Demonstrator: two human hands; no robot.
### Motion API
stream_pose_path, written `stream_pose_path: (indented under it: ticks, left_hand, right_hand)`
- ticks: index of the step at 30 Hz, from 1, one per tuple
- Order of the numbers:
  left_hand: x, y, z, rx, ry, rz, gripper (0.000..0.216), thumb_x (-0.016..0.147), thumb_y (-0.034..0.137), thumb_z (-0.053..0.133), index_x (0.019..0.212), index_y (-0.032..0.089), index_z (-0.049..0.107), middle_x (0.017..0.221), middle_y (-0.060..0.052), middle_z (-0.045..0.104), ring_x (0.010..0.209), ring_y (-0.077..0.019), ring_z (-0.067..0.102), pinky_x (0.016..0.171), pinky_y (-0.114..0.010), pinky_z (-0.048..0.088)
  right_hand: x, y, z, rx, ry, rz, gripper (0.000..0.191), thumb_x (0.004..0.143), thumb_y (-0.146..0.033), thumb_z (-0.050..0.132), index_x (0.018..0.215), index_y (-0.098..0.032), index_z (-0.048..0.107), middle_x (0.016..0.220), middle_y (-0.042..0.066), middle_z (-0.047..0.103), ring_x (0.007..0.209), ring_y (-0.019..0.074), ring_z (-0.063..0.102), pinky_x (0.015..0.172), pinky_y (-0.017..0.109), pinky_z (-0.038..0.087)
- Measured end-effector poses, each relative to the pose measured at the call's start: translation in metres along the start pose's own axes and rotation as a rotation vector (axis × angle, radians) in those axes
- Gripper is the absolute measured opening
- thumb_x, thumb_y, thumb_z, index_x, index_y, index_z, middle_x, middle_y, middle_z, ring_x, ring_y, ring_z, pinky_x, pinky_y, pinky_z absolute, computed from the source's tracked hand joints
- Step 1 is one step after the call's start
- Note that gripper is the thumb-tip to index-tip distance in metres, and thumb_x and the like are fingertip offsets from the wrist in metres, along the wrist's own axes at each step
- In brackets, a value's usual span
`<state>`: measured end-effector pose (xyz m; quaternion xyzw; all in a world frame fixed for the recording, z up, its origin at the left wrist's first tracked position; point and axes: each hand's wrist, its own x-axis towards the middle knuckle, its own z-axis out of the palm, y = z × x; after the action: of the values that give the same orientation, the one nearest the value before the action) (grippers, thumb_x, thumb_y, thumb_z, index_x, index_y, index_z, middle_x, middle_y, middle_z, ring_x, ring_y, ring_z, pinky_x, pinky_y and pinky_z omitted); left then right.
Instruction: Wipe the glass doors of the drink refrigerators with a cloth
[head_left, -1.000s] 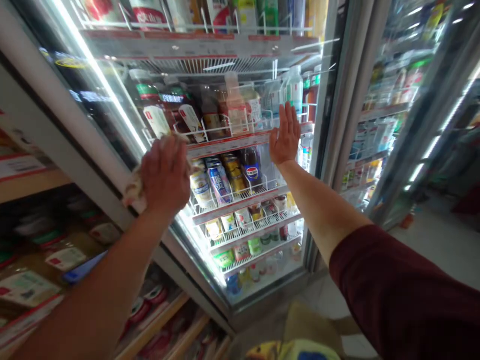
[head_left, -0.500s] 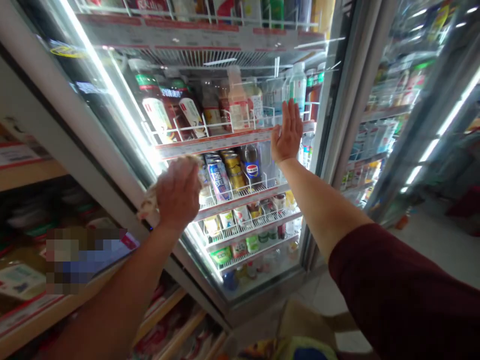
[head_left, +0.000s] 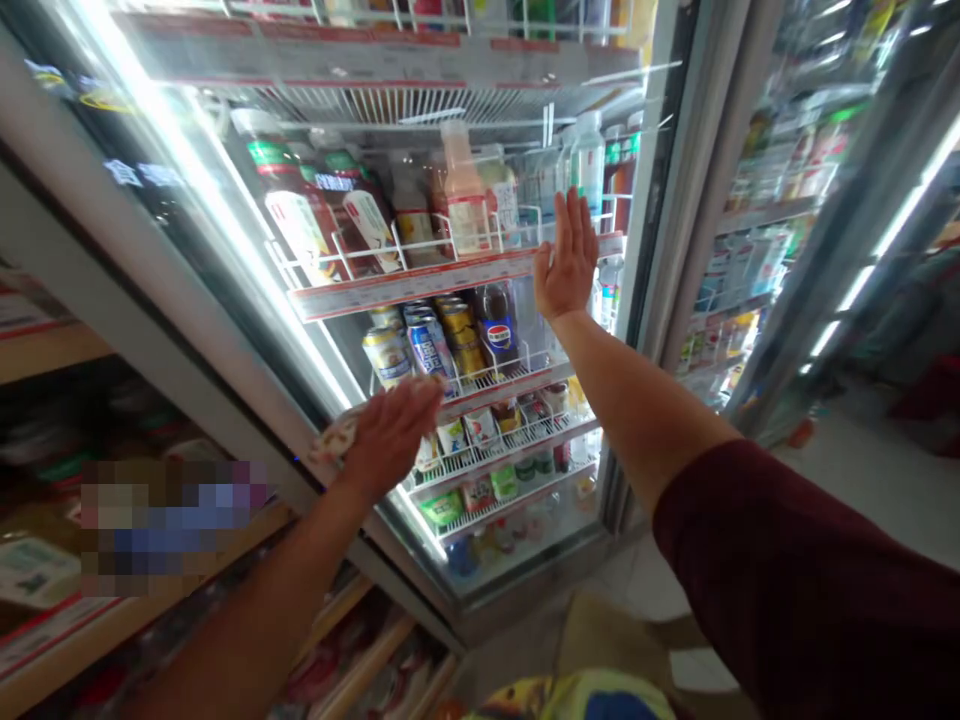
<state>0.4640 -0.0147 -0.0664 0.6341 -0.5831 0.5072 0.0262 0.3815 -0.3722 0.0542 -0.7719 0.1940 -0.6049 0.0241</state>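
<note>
My left hand (head_left: 394, 435) presses a light, patterned cloth (head_left: 335, 438) to the glass door of a lit drinks cooler, low on its left side. Part of the cloth sticks out at the wrist side; the rest is hidden under the palm and fingers. Higher up on the right, my right hand (head_left: 568, 258) lies flat on the glass with fingers stretched upward and nothing held. Behind the door, dark bottles (head_left: 296, 215), a pink bottle (head_left: 463, 190), a cola bottle (head_left: 497, 322) and several cans (head_left: 425, 345) stand on wire-fronted shelves.
A metal door frame (head_left: 679, 220) borders the cooler on the right, with another glass-fronted cooler (head_left: 750, 240) beyond. On the left are wooden-edged shelves (head_left: 135, 600) with packaged goods, one area pixelated. An open cardboard box (head_left: 600, 640) and a yellow package (head_left: 525, 695) sit at floor level.
My left hand has slid down and to the right across the glass with the cloth, uncovering cans on the middle shelf. My right hand stays nearly in place.
</note>
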Motion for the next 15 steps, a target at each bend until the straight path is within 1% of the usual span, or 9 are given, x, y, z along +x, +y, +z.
stream_pose_path:
  ticks: [2,3,4,6,7,8,10,12,15]
  left_hand:
    - [-0.013,0.006,0.004,-0.049,-0.081,0.113,0.078,0.105,0.002,0.047,0.176,0.033,0.037,0.163,0.003,0.058,0.166,-0.0128,0.032,0.141,-0.032,0.017]
    - [-0.013,0.003,0.003,-0.062,-0.109,0.131,0.078,0.105,0.002,0.046,0.176,0.034,0.036,0.161,0.003,0.060,0.164,-0.0129,0.037,0.141,-0.031,0.018]
    - [-0.010,-0.002,0.000,-0.059,-0.120,0.122,0.078,0.106,0.003,0.046,0.176,0.033,0.035,0.162,0.001,0.059,0.163,-0.0155,0.039,0.142,-0.035,0.017]
    - [0.005,-0.018,-0.008,-0.009,-0.096,0.023,0.076,0.109,0.006,0.049,0.178,0.031,0.030,0.167,-0.005,0.053,0.165,-0.0228,0.037,0.143,-0.046,0.016]
    - [0.014,-0.024,-0.011,0.028,-0.057,-0.048,0.077,0.110,0.007,0.051,0.179,0.031,0.028,0.170,-0.007,0.048,0.167,-0.0256,0.033,0.143,-0.050,0.016]
    - [0.021,-0.027,-0.013,0.062,-0.016,-0.111,0.077,0.110,0.009,0.052,0.179,0.030,0.027,0.173,-0.009,0.044,0.168,-0.0281,0.029,0.143,-0.053,0.016]
    - [0.027,-0.021,-0.013,0.105,0.047,-0.180,0.079,0.110,0.011,0.056,0.180,0.028,0.025,0.175,-0.012,0.039,0.171,-0.0304,0.019,0.143,-0.055,0.015]
    - [0.023,-0.006,-0.007,0.081,0.033,-0.127,0.081,0.107,0.008,0.057,0.180,0.026,0.025,0.172,-0.012,0.044,0.170,-0.0287,0.020,0.143,-0.052,0.016]
    - [0.017,0.011,0.001,-0.038,-0.104,0.058,0.084,0.103,-0.001,0.050,0.178,0.029,0.030,0.164,-0.005,0.057,0.164,-0.0222,0.038,0.143,-0.044,0.017]
  right_hand:
    - [0.000,0.000,0.001,0.039,0.015,-0.003,0.071,0.103,-0.025,0.030,0.173,-0.013,0.038,0.181,0.012,0.034,0.174,0.0263,0.019,0.140,0.056,0.029]
    - [0.000,0.001,0.002,0.064,0.023,-0.004,0.072,0.102,-0.025,0.030,0.172,-0.013,0.039,0.181,0.012,0.035,0.174,0.0266,0.018,0.139,0.058,0.029]
    - [0.000,0.001,0.003,0.087,0.029,-0.005,0.072,0.102,-0.026,0.029,0.172,-0.013,0.039,0.181,0.011,0.035,0.174,0.0265,0.018,0.139,0.059,0.029]
    - [-0.001,0.002,0.004,0.118,0.045,-0.002,0.072,0.102,-0.029,0.027,0.171,-0.013,0.040,0.181,0.010,0.036,0.174,0.0250,0.018,0.140,0.058,0.029]
    - [-0.002,0.003,0.004,0.125,0.051,0.000,0.072,0.103,-0.031,0.025,0.171,-0.014,0.041,0.180,0.008,0.037,0.174,0.0236,0.017,0.140,0.055,0.028]
    - [-0.002,0.003,0.004,0.127,0.055,0.002,0.072,0.104,-0.033,0.023,0.172,-0.016,0.041,0.180,0.005,0.039,0.174,0.0223,0.017,0.141,0.052,0.028]
    - [-0.002,0.003,0.003,0.118,0.055,0.006,0.072,0.106,-0.036,0.020,0.172,-0.020,0.041,0.178,0.003,0.043,0.174,0.0216,0.017,0.141,0.049,0.027]
    - [-0.002,0.002,0.002,0.093,0.041,0.014,0.071,0.105,-0.035,0.023,0.173,-0.020,0.040,0.178,0.004,0.043,0.174,0.0225,0.020,0.141,0.052,0.026]
    - [-0.001,0.000,0.001,0.080,0.026,0.013,0.072,0.103,-0.030,0.028,0.173,-0.019,0.039,0.179,0.008,0.039,0.173,0.0245,0.022,0.140,0.057,0.028]
